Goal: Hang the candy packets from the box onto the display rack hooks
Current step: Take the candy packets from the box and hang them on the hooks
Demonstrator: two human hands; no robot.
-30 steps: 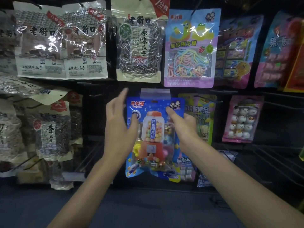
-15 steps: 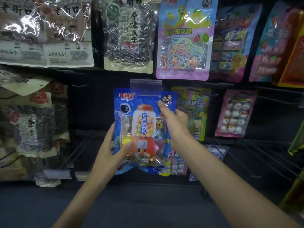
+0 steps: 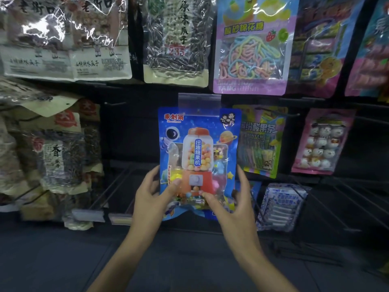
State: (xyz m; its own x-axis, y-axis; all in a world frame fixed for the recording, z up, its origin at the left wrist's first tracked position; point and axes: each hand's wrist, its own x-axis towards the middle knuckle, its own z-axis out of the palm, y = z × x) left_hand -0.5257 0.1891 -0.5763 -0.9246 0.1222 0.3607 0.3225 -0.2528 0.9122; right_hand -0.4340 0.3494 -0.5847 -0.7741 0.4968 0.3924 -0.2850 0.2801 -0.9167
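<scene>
Display rack [image 3: 130, 131], candy packet [image 3: 199, 152] between hands [image 3: 150, 192]

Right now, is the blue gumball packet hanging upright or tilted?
Upright: the blue gumball packet stands straight, left hand and right hand holding its lower edges. Hooked or not: cannot tell.

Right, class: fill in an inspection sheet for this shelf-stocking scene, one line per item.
Surface: dark display rack, wire hooks, some bare.
Job's things: blue candy packet, clear header against the rack; box not in view.
Clutter: seed packets left, pink packet right, rope-candy packet above.
Hands: left hand and right hand each pinch the blue packet's lower part.
Cables: nothing seen.
Surroundings: dark floor below.
</scene>
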